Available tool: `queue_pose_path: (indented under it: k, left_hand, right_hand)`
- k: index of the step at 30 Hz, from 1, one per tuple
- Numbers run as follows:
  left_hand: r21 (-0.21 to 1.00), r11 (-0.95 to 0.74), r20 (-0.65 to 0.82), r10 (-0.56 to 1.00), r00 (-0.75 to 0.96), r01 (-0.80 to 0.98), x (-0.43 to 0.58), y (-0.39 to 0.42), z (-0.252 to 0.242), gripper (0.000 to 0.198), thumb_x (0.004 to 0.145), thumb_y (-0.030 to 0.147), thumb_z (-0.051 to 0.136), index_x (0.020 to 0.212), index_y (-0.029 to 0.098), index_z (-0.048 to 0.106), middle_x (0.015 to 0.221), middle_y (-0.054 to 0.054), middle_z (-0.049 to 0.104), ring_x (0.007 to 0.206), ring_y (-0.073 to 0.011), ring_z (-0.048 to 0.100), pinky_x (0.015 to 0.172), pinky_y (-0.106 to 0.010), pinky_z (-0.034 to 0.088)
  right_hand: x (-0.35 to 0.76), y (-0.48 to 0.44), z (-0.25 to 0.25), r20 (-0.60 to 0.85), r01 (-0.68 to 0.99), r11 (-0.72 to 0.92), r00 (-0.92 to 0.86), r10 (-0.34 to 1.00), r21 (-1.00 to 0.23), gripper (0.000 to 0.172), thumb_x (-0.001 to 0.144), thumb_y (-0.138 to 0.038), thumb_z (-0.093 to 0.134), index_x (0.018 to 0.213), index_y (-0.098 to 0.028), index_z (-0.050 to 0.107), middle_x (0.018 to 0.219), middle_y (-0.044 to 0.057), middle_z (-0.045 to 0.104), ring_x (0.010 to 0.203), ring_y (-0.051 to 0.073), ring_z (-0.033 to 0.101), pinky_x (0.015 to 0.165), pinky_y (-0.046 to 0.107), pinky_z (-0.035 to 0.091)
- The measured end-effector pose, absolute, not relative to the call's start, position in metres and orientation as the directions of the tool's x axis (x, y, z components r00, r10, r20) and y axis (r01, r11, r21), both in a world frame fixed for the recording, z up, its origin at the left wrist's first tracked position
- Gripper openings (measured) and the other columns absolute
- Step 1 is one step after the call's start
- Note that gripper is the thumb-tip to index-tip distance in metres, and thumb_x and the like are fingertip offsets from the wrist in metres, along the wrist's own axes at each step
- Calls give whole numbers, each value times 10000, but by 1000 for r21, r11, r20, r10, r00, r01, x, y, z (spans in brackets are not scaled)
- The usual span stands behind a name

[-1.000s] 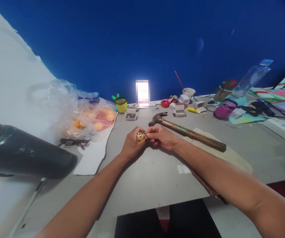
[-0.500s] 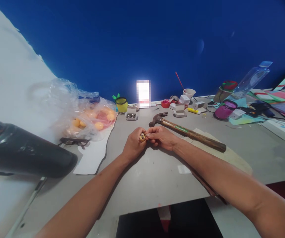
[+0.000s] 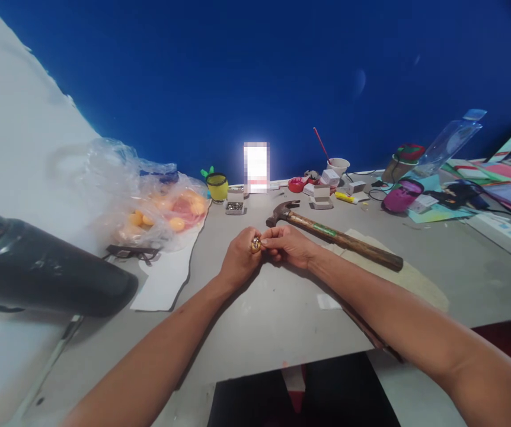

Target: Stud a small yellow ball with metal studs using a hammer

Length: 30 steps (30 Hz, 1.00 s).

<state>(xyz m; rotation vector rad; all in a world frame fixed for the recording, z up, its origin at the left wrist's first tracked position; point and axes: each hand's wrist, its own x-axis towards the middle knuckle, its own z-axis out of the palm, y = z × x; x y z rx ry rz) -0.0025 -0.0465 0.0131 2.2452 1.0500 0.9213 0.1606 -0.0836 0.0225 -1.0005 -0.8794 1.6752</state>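
My left hand [image 3: 239,256] is wrapped round a small yellowish-brown round piece with shiny metal bits on its end [image 3: 256,244]. That end faces up between thumb and forefinger; the rest is hidden in the fist. My right hand [image 3: 290,245] pinches thumb and fingertips together right at the edge of this end. What lies in the pinch is too small to make out. Beyond the hands sits an open little box [image 3: 235,207] filled with small shiny metal pieces. A claw hammer [image 3: 333,235] with a wooden handle lies just past my right hand.
On the left are a dark cylinder [image 3: 51,264], eyeglasses [image 3: 133,254] and a plastic bag with orange balls [image 3: 166,213]. Along the blue wall stand a yellow cup [image 3: 217,188], small boxes [image 3: 322,198] and a white cup [image 3: 339,166]. A clear bottle [image 3: 453,142] leans at the right.
Both hands keep nearly the same pose and grip. The whole view has shifted very slightly; the objects on the table stay in place.
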Motion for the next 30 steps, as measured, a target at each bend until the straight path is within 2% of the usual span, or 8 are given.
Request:
queue_pose_path:
  k: [7,14,19,23,27,30]
  left_hand:
    - [648,-570,342,810,476,504,-3,-47,14,178,785,154,670,775,224,506,747,14,608,673,-161,534,637,-275,371]
    - [634,-552,362,831,423,541,0,-49,11,182,784,132,640,769,226,485,739,12,589,666,-166,516,633,-283,352]
    - [604,-552,391,834,389,575,3,-50,9,192,785,78,569,761,230,454,742,5,568,671,-173,501,636,-292,335]
    - [601,-543,392,840,375,587,5,-50,9,216,770,56,546,756,236,428,729,6,544,671,-180,488,637,-300,322]
    - [614,-547,410,837,362,569,7,-50,8,200,783,71,544,758,237,434,719,5,547,669,-182,497,644,-305,332]
    - [628,-543,409,840,357,558,9,-50,8,168,801,107,560,759,233,457,710,8,560,657,-176,505,640,-302,336]
  right_hand:
    - [159,-84,24,-247,-314,-295,-183,952,-903,271,555,-268,873,663,-156,651,572,1,619,462,88,493,449,230,408]
    - [154,-82,23,-202,-301,-223,-99,974,-927,214,554,-229,828,620,-160,637,598,14,650,488,88,510,474,231,407]
    - [150,-83,23,-113,-155,-109,17,993,-982,182,582,-271,791,631,-171,646,538,-21,589,484,94,482,489,244,368]
    - [148,-83,24,-13,-7,-12,99,995,-1000,173,617,-292,762,659,-179,638,597,-24,599,556,108,501,526,248,366]
    - [147,-83,27,101,142,82,130,986,-986,135,660,-240,705,702,-196,584,666,-37,593,635,123,529,582,249,404]
    - [150,-84,32,133,197,107,120,984,-975,146,664,-183,668,749,-204,551,689,-46,579,643,123,531,601,249,419]
